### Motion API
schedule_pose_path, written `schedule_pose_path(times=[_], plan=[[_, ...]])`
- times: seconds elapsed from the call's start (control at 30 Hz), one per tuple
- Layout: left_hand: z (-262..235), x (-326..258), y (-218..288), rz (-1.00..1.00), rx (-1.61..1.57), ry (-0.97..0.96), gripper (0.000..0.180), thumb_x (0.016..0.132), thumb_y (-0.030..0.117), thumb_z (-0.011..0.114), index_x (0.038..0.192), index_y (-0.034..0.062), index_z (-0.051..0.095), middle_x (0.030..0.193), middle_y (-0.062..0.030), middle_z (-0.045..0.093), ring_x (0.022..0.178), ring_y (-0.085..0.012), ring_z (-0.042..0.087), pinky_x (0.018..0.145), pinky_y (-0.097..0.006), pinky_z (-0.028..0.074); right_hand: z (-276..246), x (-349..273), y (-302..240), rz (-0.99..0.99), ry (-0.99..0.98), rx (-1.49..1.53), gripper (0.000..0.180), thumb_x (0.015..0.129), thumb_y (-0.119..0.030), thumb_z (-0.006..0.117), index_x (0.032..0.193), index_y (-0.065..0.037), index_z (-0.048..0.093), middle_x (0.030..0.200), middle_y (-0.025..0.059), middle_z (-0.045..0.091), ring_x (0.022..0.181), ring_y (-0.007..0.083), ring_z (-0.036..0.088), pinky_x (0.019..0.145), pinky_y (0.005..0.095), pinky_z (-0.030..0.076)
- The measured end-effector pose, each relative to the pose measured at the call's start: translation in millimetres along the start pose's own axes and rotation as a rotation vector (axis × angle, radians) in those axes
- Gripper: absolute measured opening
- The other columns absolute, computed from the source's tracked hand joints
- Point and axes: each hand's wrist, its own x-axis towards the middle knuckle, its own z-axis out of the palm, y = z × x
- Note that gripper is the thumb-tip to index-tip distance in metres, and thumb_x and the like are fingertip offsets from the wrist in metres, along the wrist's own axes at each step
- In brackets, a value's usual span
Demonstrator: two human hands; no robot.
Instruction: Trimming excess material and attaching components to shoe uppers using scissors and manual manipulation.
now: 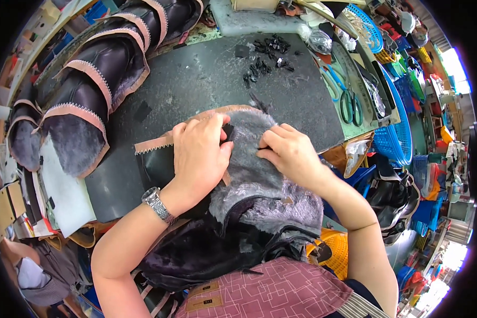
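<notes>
A black boot upper lies turned with its grey fleece lining [244, 127] facing up, half on the work board and half toward my lap. A tan strip with a zigzag edge [152, 145] runs along its far rim. My left hand [200, 151] is closed on the upper near that rim, with a small black piece [228, 132] showing by its thumb and forefinger. To its right, my right hand [291, 153] pinches the fleece between thumb and curled fingers. Black leather parts [196, 254] of the upper bunch up against my apron.
A row of black fleece-lined uppers [93, 100] with tan zigzag edges lies at the left. Black scraps [270, 47] sit on the dark board [185, 69]. Dark-handled scissors [351, 106] rest at the right, beside a blue basket [400, 132]. A yellow basket [334, 252] stands below.
</notes>
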Motion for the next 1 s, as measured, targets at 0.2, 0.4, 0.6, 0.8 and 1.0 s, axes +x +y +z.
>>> schedule_pose_path(times=[0.2,0.4,0.6,0.8,1.0], plan=[[7.7,-2.6,-8.6,-0.007,-0.039,0.094,0.031,0.069,0.008,0.068,0.097,0.0055,0.056,0.092,-0.0097,0.057,0.09,-0.0273,0.054,0.084,-0.039,0.036,-14.9,12.5,-0.2,0.114,-0.266,0.249,0.013,0.071,-0.005,0.063,0.083,-0.003,0.056,0.077,0.0115,0.06,0.076,0.0309,0.059,0.066,0.0373,0.048],[10.3,0.1,-3.7,-0.003,-0.163,0.146,0.022,0.068,0.006,0.068,0.088,0.0018,0.059,0.089,-0.0091,0.059,0.077,-0.0254,0.058,0.075,-0.036,0.045,14.7,11.0,-3.4,-0.227,0.111,-0.17,0.029,0.065,-0.008,0.059,0.093,-0.006,0.061,0.09,0.0063,0.063,0.086,0.0235,0.059,0.073,0.0321,0.046],[3.2,1.2,-2.4,0.041,-0.214,0.094,0.012,0.071,0.003,0.064,0.08,0.0028,0.057,0.072,-0.0103,0.059,0.076,-0.0292,0.057,0.077,-0.04,0.041,14.5,3.0,4.3,-0.053,0.078,-0.115,0.023,0.071,-0.013,0.065,0.092,-0.007,0.058,0.089,0.0067,0.054,0.077,0.0243,0.052,0.068,0.0344,0.047],[0.7,4.2,-4.2,-0.239,-0.488,0.039,0.008,0.074,0.005,0.065,0.078,-0.0017,0.062,0.07,-0.0115,0.063,0.064,-0.0208,0.061,0.063,-0.031,0.046,3.5,25.2,-0.6,0.385,0.03,0.568,0.013,0.083,-0.01,0.06,0.092,-0.001,0.059,0.077,0.006,0.063,0.073,0.0183,0.062,0.065,0.0264,0.049],[0.9,6.7,-10.5,-0.306,-0.657,-0.029,0.011,0.077,0.006,0.064,0.081,-0.004,0.064,0.067,-0.0086,0.064,0.061,-0.0118,0.059,0.058,-0.026,0.045,16.5,35.9,1.1,0.582,0.176,1.37,0.016,0.084,-0.011,0.062,0.097,-0.001,0.062,0.084,0.0019,0.063,0.072,0.0068,0.056,0.065,0.021,0.048]])
